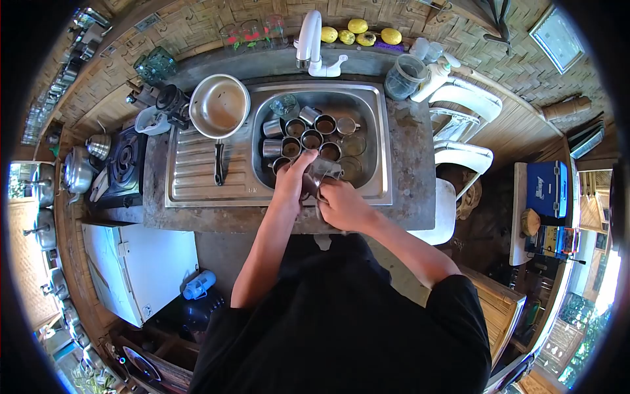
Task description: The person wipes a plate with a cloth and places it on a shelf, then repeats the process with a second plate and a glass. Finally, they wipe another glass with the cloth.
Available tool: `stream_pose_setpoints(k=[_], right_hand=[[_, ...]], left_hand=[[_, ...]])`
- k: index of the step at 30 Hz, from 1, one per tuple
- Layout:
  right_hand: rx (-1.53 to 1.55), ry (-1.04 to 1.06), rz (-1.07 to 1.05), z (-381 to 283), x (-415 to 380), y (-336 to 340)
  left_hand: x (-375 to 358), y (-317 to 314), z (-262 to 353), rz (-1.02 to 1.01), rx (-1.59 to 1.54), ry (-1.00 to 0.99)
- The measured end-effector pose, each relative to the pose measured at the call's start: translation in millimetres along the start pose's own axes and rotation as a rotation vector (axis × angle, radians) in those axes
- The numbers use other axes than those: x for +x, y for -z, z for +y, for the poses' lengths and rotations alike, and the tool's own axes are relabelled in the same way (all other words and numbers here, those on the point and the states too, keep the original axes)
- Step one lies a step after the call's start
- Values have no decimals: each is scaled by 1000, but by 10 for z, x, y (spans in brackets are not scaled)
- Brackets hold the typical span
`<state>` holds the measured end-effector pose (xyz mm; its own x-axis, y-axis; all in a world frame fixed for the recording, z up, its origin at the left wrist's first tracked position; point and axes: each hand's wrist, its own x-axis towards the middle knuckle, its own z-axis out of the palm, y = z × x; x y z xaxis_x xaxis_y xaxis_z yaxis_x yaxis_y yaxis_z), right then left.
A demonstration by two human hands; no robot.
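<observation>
My left hand (289,182) is closed round the left side of a shiny metal mug (323,169) at the sink's front edge. Curled against the mug's lower right side, my right hand (342,202) also grips it; its fingertips are partly hidden. Just beyond both hands, several metal mugs stand or lie in the steel sink (379,157), some with brown insides, such as one mug (312,138). Clear glass cups (354,144) sit at the basin's right, and a glass jar (284,105) lies at its back left.
A steel saucepan (220,105) rests on the drainboard (190,164), its black handle towards me. Behind the basin rises a white faucet (308,46). Yellow fruits (357,26) and a clear plastic tub (405,77) are at the back right. White chairs (462,155) stand right of the counter.
</observation>
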<state>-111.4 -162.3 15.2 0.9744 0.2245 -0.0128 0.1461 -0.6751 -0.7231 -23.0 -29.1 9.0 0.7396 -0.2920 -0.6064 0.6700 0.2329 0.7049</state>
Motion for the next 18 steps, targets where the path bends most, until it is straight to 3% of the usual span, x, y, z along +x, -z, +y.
stream_pose_setpoints(k=[4, 7, 8, 11, 13, 14, 15, 17, 18], right_hand=[[592, -373, -126, 16, 43, -18], [1465, -591, 89, -135, -6, -25], [1724, -709, 56, -73, -14, -53], [1906, -735, 250, -48, -91, -85], [1714, -709, 486, -37, -164, -51], [1613, -694, 599, -37, -205, -31], [1508, -676, 707, -75, -218, -10], [1124, -397, 979, -240, -223, -62], [765, -362, 805, -232, -256, -68]], left_hand=[[23, 216, -73, -96, -2, -23], [79, 250, -68, -143, -6, -20], [164, 331, -58, -169, 1, 12], [273, 412, 16, -189, -70, 118], [106, 266, 223, -167, -217, 160], [487, 611, 5, -260, -260, 231], [474, 609, 33, -226, -301, 270], [423, 613, 56, -156, -378, 355], [418, 603, 61, -147, -393, 390]])
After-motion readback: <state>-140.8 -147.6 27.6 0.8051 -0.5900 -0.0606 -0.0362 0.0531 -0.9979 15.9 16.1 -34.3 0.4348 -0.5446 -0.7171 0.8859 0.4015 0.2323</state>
